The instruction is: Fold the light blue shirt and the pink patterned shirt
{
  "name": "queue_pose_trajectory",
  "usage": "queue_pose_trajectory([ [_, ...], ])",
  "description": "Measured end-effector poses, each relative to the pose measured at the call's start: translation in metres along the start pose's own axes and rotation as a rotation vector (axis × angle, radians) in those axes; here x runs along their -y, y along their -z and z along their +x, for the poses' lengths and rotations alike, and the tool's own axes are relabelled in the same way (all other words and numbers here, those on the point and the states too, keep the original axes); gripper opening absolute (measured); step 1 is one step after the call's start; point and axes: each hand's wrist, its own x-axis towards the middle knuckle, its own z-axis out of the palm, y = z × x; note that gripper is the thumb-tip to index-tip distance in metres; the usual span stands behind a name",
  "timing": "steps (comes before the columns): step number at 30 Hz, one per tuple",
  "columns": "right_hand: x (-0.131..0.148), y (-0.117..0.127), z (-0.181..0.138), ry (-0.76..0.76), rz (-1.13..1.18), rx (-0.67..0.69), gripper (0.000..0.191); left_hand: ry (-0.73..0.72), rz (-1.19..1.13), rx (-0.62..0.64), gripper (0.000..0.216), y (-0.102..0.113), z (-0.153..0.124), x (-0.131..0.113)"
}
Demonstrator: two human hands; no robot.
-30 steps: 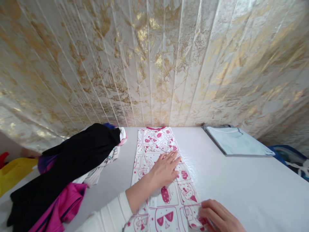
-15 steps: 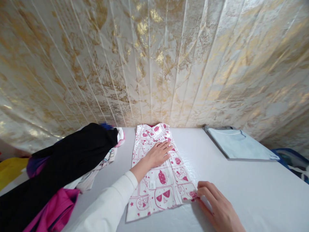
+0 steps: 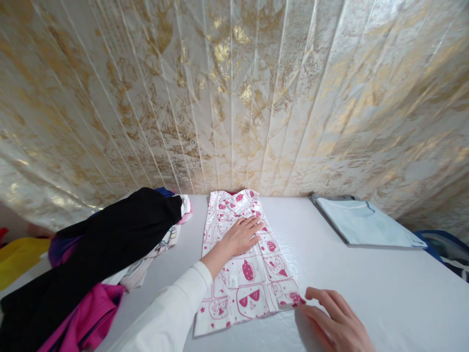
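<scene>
A white shirt point(image 3: 252, 293) with a pink cartoon print lies folded into a long strip on the white table, its neck end away from me. My left hand point(image 3: 242, 236) rests flat on the upper middle of the shirt, fingers stretched out. Beside the shirt's near right corner is my right hand point(image 3: 335, 315), thumb and index finger apart. Its thumb tip is close to that corner; whether it touches the cloth I cannot tell. A small white label point(image 3: 232, 281) shows on the shirt.
To the left lies a heap of clothes, with a black garment point(image 3: 124, 234) on top, a magenta one point(image 3: 88, 313) and a yellow one point(image 3: 22, 259). Folded light blue clothing point(image 3: 366, 222) lies at the back right. A patterned curtain point(image 3: 234, 98) hangs behind the table point(image 3: 384, 293).
My right hand has let go of the shirt's near right corner and moved slightly away, its thumb and index finger parting. My left hand stays flat on the shirt.
</scene>
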Motion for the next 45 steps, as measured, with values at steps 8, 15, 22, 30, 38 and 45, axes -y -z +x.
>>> queue_pose_trajectory([
  [8,-0.005,-0.003,-0.006,-0.055,-0.103,-0.052,0.024,0.005,0.008,0.007,0.048,0.001,0.001,-0.001],
  [15,-0.002,-0.003,-0.003,-0.141,-0.087,-0.088,0.025,0.006,0.008,0.012,0.048,0.0,0.001,-0.001],
  [22,0.0,-0.006,-0.002,-0.182,-0.003,-0.082,0.023,0.011,0.004,0.013,0.048,0.0,0.001,-0.001],
  [30,0.003,-0.005,0.004,-0.212,0.033,-0.111,0.027,0.009,-0.001,0.005,0.049,0.0,0.001,-0.001],
  [38,0.002,-0.008,0.003,-0.277,0.134,-0.033,0.023,0.009,0.003,-0.001,0.049,-0.001,0.001,-0.001],
  [45,0.004,-0.007,0.003,-0.345,0.195,-0.007,0.024,0.008,-0.001,0.002,0.048,0.0,0.001,-0.001],
])
